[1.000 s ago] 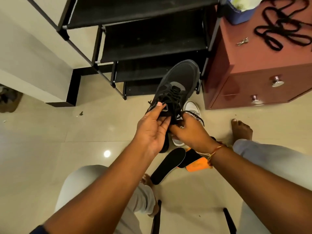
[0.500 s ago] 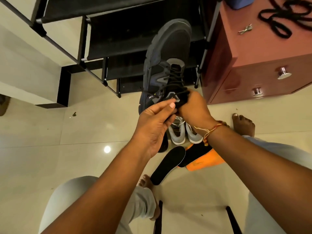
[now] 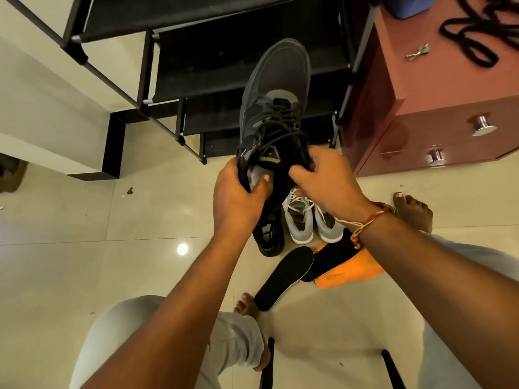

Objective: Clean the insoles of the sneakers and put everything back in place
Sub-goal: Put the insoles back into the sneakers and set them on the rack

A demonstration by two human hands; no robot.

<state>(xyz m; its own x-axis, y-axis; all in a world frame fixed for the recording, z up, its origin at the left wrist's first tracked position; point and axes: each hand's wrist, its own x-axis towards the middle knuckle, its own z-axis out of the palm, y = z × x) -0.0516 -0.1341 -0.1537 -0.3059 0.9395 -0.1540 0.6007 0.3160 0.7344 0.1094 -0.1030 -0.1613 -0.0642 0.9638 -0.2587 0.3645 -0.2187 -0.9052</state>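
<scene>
Both hands hold the dark grey sneaker [image 3: 276, 88] up in front of the black shoe rack [image 3: 196, 66], its toe pointing far. The left hand [image 3: 238, 203] has its grip closed round the left edge of the opening, thumb inside. The right hand [image 3: 328, 181] clasps the right edge and the laces there. On the floor below lie another dark sneaker [image 3: 269, 242] (partly hidden), a white pair [image 3: 299, 223], a black insole [image 3: 286, 276] and, just right, an orange insole [image 3: 354, 273].
</scene>
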